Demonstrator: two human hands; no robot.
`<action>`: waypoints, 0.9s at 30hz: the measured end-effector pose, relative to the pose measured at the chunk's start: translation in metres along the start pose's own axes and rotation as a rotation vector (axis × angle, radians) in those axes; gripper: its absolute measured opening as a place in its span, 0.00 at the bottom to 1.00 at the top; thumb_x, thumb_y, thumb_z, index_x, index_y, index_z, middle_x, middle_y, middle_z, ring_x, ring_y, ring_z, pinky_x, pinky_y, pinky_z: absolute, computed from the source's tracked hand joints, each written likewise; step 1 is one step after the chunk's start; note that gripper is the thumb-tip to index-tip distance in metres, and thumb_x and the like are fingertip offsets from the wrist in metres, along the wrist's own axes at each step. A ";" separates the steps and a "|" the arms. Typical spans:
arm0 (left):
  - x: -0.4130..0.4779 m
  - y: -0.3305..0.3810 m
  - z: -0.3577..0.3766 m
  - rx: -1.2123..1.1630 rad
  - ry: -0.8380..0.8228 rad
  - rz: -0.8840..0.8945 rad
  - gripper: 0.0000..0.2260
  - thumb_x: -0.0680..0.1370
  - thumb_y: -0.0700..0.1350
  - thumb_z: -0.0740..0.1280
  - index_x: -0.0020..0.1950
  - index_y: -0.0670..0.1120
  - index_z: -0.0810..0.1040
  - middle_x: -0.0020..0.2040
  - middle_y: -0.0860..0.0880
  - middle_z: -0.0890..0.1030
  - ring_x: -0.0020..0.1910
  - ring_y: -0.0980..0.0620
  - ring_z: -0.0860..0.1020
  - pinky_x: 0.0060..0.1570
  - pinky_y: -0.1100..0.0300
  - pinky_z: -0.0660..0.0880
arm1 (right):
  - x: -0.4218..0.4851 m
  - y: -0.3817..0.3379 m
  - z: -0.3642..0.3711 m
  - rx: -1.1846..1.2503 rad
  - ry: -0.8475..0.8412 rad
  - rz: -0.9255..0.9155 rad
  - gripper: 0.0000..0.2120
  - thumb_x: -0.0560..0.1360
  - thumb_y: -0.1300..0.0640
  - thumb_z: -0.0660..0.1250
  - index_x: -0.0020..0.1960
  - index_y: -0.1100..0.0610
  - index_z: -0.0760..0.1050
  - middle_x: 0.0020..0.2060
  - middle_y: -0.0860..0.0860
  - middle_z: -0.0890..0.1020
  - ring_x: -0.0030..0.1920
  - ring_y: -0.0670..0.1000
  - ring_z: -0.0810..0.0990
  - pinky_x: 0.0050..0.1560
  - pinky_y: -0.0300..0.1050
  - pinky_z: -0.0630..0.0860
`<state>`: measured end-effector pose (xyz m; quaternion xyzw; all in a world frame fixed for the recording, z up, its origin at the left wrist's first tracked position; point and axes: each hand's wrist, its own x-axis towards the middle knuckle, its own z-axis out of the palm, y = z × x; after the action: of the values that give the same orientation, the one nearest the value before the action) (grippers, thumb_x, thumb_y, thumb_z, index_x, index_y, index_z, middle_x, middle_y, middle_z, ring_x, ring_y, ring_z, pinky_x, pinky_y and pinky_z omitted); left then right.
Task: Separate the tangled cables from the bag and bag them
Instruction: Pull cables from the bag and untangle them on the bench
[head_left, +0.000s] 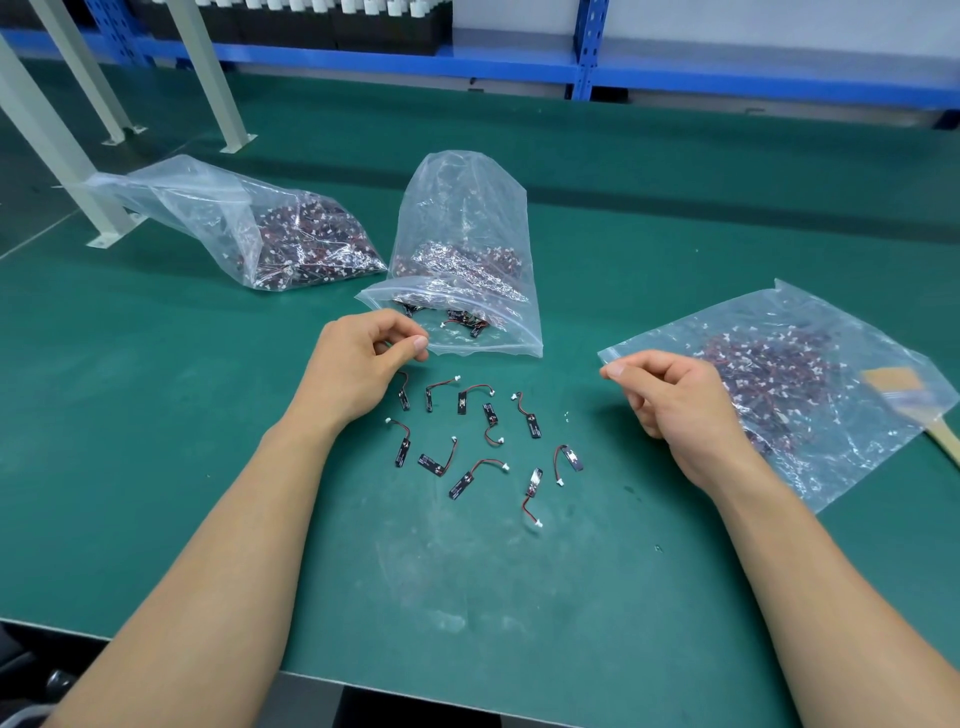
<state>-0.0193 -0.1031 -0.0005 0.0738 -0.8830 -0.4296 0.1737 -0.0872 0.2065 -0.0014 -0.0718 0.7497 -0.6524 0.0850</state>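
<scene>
Separated cables lie loose on the tabletop between left hand and right hand, nearer the left; small bag sits just beyond it. We note both hands curled; whether either grips anything, we cannot tell.

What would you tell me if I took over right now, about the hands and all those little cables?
Left hand: fingers curled beside the small bag; what is in its grip is unclear.
Right hand: curled at the corner of the flat bag; same doubt.
Done: about ten separated cables lie on the mat; a few sit in the small bag.
To do: bag the loose ones, then untangle the rest.
</scene>
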 end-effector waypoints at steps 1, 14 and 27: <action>0.000 0.000 0.000 0.002 0.000 0.002 0.05 0.78 0.45 0.71 0.43 0.53 0.83 0.38 0.58 0.84 0.30 0.61 0.70 0.34 0.73 0.67 | 0.000 0.000 0.000 0.001 0.000 0.000 0.07 0.76 0.59 0.73 0.39 0.56 0.84 0.25 0.47 0.70 0.24 0.47 0.61 0.23 0.35 0.59; 0.000 -0.001 0.001 -0.002 -0.005 0.010 0.05 0.79 0.45 0.71 0.43 0.53 0.83 0.38 0.58 0.84 0.31 0.59 0.70 0.35 0.72 0.67 | -0.001 -0.001 0.000 -0.010 -0.003 -0.003 0.07 0.76 0.59 0.73 0.39 0.55 0.84 0.25 0.47 0.70 0.23 0.46 0.62 0.24 0.35 0.60; 0.000 -0.001 0.000 -0.013 -0.004 0.006 0.05 0.79 0.45 0.71 0.44 0.53 0.83 0.38 0.58 0.85 0.30 0.60 0.70 0.35 0.73 0.67 | -0.001 -0.001 0.000 -0.019 -0.003 -0.004 0.07 0.75 0.58 0.73 0.38 0.54 0.84 0.25 0.47 0.70 0.23 0.46 0.62 0.23 0.35 0.60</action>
<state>-0.0193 -0.1038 -0.0010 0.0693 -0.8808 -0.4350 0.1735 -0.0864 0.2062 -0.0001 -0.0753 0.7556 -0.6452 0.0841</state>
